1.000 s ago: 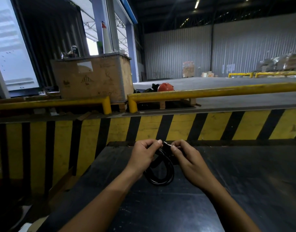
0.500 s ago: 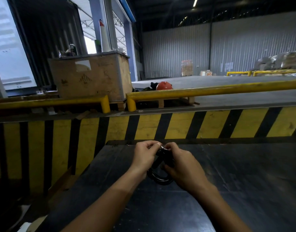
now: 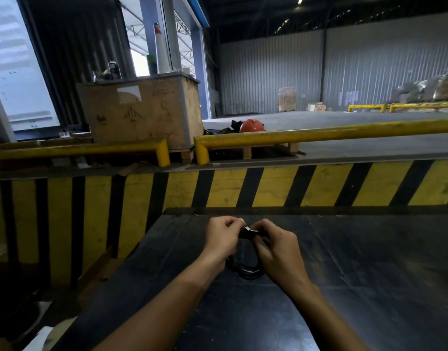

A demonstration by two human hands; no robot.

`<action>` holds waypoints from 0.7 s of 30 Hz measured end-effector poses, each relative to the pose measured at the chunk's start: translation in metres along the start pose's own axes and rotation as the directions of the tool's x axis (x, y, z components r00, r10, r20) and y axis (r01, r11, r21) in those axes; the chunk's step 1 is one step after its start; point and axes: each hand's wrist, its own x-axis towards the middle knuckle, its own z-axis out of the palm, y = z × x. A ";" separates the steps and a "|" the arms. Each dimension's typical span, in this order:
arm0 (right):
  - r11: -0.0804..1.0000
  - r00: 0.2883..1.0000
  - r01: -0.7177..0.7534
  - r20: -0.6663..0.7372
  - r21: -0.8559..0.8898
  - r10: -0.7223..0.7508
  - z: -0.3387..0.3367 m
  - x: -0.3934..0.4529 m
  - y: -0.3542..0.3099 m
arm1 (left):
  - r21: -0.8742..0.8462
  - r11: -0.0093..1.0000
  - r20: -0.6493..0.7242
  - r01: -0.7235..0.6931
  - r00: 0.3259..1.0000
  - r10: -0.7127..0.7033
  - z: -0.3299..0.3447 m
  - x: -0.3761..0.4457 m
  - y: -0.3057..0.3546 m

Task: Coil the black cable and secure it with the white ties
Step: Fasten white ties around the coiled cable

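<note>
A coiled black cable (image 3: 244,271) hangs in a small loop between my two hands above a dark table (image 3: 357,274). My left hand (image 3: 221,239) pinches the top of the coil from the left. My right hand (image 3: 275,247) grips the top from the right, its fingers curled over the bundle. A small white tie (image 3: 248,228) shows as a bright speck between my fingertips at the top of the coil. Most of the tie is hidden by my fingers.
Just beyond the table's far edge stands a yellow and black striped barrier (image 3: 268,186). Yellow guard rails (image 3: 319,135) run above it. A wooden crate (image 3: 144,112) sits at the back left, an orange helmet (image 3: 252,125) lies behind the rail.
My hands have closed in on each other at the top of the coil, and the right hand now covers more of the cable. The loop hangs shorter between them.
</note>
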 end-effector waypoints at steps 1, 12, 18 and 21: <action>0.995 0.999 -0.037 -0.002 0.091 0.037 0.000 0.000 0.001 | -0.008 1.000 0.002 0.002 1.000 -0.002 0.000 0.000 0.000; 0.881 0.976 -0.170 -0.045 0.442 0.211 0.000 0.000 0.008 | -0.007 1.000 0.049 0.011 0.999 -0.011 0.006 -0.001 -0.003; 0.935 0.971 -0.128 -0.153 0.330 0.186 -0.008 0.004 0.019 | -0.308 0.937 0.291 0.167 0.954 -0.074 0.008 -0.012 -0.015; 0.952 0.968 -0.129 -0.175 0.279 0.182 -0.011 0.002 0.026 | -0.358 0.867 0.456 0.346 0.875 -0.161 0.009 -0.023 -0.034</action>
